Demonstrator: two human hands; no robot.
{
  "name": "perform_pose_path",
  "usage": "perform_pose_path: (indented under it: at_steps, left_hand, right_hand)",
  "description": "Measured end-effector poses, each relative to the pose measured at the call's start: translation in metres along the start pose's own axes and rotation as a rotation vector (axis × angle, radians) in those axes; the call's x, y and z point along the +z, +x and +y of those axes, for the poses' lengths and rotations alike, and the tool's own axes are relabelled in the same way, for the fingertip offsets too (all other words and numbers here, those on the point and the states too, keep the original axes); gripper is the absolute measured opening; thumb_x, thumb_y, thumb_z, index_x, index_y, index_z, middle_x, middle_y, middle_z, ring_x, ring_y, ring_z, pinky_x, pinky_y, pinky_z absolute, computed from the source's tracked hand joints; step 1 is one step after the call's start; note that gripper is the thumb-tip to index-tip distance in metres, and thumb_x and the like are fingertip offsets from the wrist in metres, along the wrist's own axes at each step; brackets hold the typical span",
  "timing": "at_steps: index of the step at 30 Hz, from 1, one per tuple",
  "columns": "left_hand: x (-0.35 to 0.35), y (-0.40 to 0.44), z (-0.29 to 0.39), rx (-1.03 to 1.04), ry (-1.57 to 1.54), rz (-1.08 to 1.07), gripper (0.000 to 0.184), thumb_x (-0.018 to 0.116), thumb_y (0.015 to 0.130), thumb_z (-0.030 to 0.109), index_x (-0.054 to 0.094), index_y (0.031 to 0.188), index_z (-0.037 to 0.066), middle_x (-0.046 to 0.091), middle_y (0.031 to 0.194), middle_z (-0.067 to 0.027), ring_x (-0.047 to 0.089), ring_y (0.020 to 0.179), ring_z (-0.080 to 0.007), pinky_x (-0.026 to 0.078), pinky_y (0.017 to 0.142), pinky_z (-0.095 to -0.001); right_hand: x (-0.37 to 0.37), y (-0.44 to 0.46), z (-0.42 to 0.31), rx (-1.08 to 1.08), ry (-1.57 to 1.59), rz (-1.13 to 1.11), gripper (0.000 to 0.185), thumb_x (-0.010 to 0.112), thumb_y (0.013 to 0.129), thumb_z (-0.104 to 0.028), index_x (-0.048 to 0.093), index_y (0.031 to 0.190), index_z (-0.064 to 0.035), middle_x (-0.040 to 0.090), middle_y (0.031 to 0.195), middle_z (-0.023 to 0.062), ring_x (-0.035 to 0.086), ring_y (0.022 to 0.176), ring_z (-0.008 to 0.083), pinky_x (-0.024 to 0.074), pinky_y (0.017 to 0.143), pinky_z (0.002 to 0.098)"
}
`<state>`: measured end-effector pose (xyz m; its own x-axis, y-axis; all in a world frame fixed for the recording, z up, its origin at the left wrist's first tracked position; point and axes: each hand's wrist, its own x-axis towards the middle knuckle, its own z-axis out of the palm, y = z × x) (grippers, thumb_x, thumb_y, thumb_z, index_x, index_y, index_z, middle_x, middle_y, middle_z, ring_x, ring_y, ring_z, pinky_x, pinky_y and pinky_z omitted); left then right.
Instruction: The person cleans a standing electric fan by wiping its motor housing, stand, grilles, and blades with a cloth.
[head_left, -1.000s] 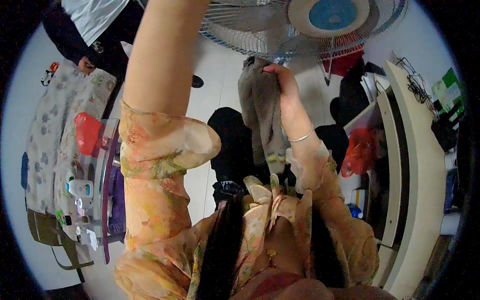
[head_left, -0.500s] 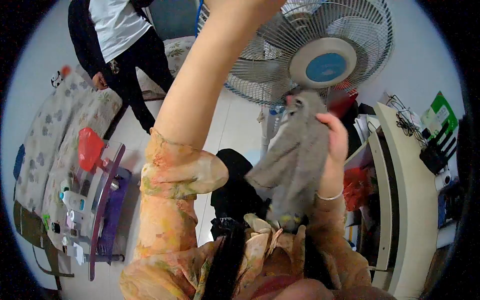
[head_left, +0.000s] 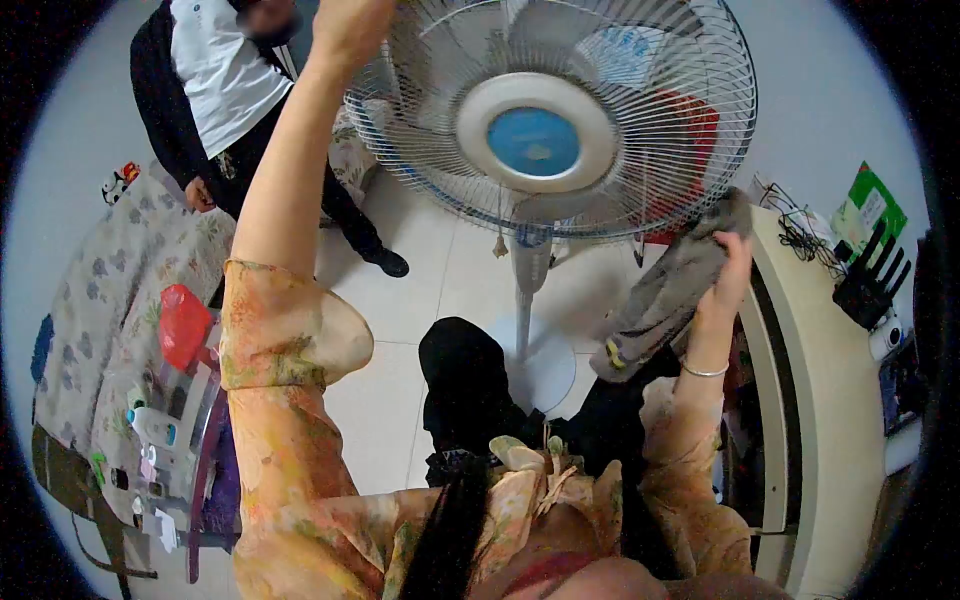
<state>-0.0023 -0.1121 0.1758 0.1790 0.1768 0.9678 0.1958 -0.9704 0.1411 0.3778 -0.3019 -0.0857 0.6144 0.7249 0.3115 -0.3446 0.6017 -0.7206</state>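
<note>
A standing fan [head_left: 535, 135] with a round wire cage and a blue hub badge faces me. My left hand [head_left: 350, 28] is raised at the top edge of the view, by the cage's upper left rim; its fingers are cut off, so whether they grip the rim is unclear. Below the cage's right side, my right hand [head_left: 735, 268] is closed on a grey cloth [head_left: 665, 300]. The cloth hangs down to the left, with a small yellow patch near its lower end. The fan's pole runs down to a round white base [head_left: 550, 375] on the tiled floor.
A cream cabinet [head_left: 800, 400] stands close on the right, with cables and a black router [head_left: 875, 290] on top. To the left are a floral-covered sofa [head_left: 130, 270] and a low table with a red plastic bag [head_left: 184, 325] and bottles. Another person [head_left: 225, 95] stands behind the fan's left side.
My right hand and the cloth have moved right, away from the front of the fan's lower middle. My left hand has shifted left, and the fan sits further left and lower in view.
</note>
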Motion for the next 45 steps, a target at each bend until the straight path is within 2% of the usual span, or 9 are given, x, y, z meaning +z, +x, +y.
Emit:
perform_pose_path:
  at_steps: [4, 7, 8, 11, 14, 18, 21, 33, 45]
  left_hand:
    - [-0.037, 0.010, -0.085, -0.059, -0.458, -0.135, 0.058, 0.046, 0.098, 0.049, 0.048, 0.137, 0.005, 0.058, 0.124, -0.0091, 0.056, 0.108, -0.0173, 0.044, 0.092, -0.0322]
    - [-0.067, 0.024, -0.108, -0.235, -0.205, -0.046, 0.046, 0.045, 0.098, 0.040, 0.056, 0.128, 0.007, 0.061, 0.124, -0.0157, 0.058, 0.108, -0.0247, 0.044, 0.093, -0.0351]
    - [-0.067, 0.022, -0.079, 0.161, 0.491, -0.150, 0.055, 0.038, 0.099, 0.049, 0.050, 0.134, 0.009, 0.059, 0.127, -0.0134, 0.055, 0.115, -0.0249, 0.039, 0.099, -0.0351]
    - [-0.069, 0.010, -0.038, -0.486, 0.096, 0.075, 0.062, 0.032, 0.099, 0.055, 0.046, 0.139, 0.009, 0.056, 0.130, -0.0116, 0.054, 0.117, -0.0262, 0.038, 0.101, -0.0362]
    - [-0.074, 0.013, 0.028, -0.520, -0.314, -0.046, 0.064, 0.041, 0.097, 0.053, 0.044, 0.139, 0.005, 0.058, 0.126, -0.0106, 0.058, 0.113, -0.0226, 0.047, 0.095, -0.0354]
    - [-0.093, 0.037, 0.050, -0.773, -0.680, -0.174, 0.056, 0.048, 0.098, 0.048, 0.052, 0.132, 0.004, 0.056, 0.125, -0.0108, 0.052, 0.115, -0.0158, 0.042, 0.095, -0.0371]
    - [-0.077, 0.019, 0.067, -0.584, -0.097, -0.344, 0.055, 0.065, 0.091, 0.031, 0.047, 0.136, 0.005, 0.054, 0.128, -0.0093, 0.056, 0.109, -0.0172, 0.046, 0.088, -0.0295]
    - [-0.085, 0.014, 0.047, -0.535, -0.037, -0.354, 0.064, 0.071, 0.085, 0.018, 0.042, 0.140, 0.005, 0.054, 0.130, -0.0087, 0.058, 0.107, -0.0154, 0.050, 0.081, -0.0267]
    - [-0.077, 0.002, 0.059, -0.496, -0.050, -0.346, 0.082, 0.076, 0.078, 0.026, 0.035, 0.145, 0.006, 0.046, 0.141, -0.0093, 0.059, 0.107, -0.0155, 0.051, 0.081, -0.0266]
  right_hand:
    - [0.018, -0.026, 0.023, -0.113, -0.181, -0.190, 0.054, 0.047, 0.079, 0.001, 0.044, 0.133, 0.0014, 0.057, 0.120, 0.0096, 0.056, 0.106, 0.0200, 0.0457, 0.092, 0.0319]
    - [0.036, -0.058, 0.023, -0.207, -0.329, -0.328, 0.060, 0.045, 0.077, 0.003, 0.041, 0.137, 0.0032, 0.055, 0.123, 0.0107, 0.056, 0.109, 0.0207, 0.0437, 0.096, 0.0330]
    - [0.043, -0.071, 0.019, -0.245, -0.396, -0.378, 0.062, 0.045, 0.076, 0.003, 0.040, 0.138, 0.0036, 0.055, 0.124, 0.0108, 0.056, 0.110, 0.0209, 0.0433, 0.097, 0.0335]
    - [0.048, -0.101, 0.040, -0.284, -0.499, -0.581, 0.067, 0.050, 0.071, 0.003, 0.040, 0.137, 0.0062, 0.053, 0.131, 0.0163, 0.054, 0.117, 0.0249, 0.0395, 0.102, 0.0344]
    - [0.088, -0.115, 0.035, -0.409, -0.530, -0.764, 0.062, 0.055, 0.071, -0.001, 0.044, 0.131, 0.0069, 0.048, 0.134, 0.0258, 0.047, 0.126, 0.0404, 0.0347, 0.107, 0.0397]
    - [0.118, -0.124, 0.051, -0.555, -0.549, -0.829, 0.057, 0.057, 0.071, -0.002, 0.046, 0.126, 0.0061, 0.046, 0.137, 0.0253, 0.047, 0.124, 0.0419, 0.0379, 0.105, 0.0415]
    - [0.134, -0.124, 0.053, -0.631, -0.578, -0.864, 0.056, 0.057, 0.070, -0.001, 0.048, 0.124, 0.0049, 0.047, 0.136, 0.0236, 0.049, 0.122, 0.0416, 0.0397, 0.104, 0.0424]
    - [0.240, -0.074, 0.005, -1.310, -0.518, -0.828, 0.045, 0.062, 0.071, -0.004, 0.059, 0.116, -0.0047, 0.053, 0.134, 0.0063, 0.050, 0.115, 0.0321, 0.0427, 0.098, 0.0444]
    - [0.232, -0.014, 0.058, -0.930, -0.726, -0.786, 0.051, 0.054, 0.077, -0.006, 0.049, 0.126, 0.0091, 0.049, 0.135, 0.0220, 0.047, 0.122, 0.0386, 0.0367, 0.106, 0.0424]
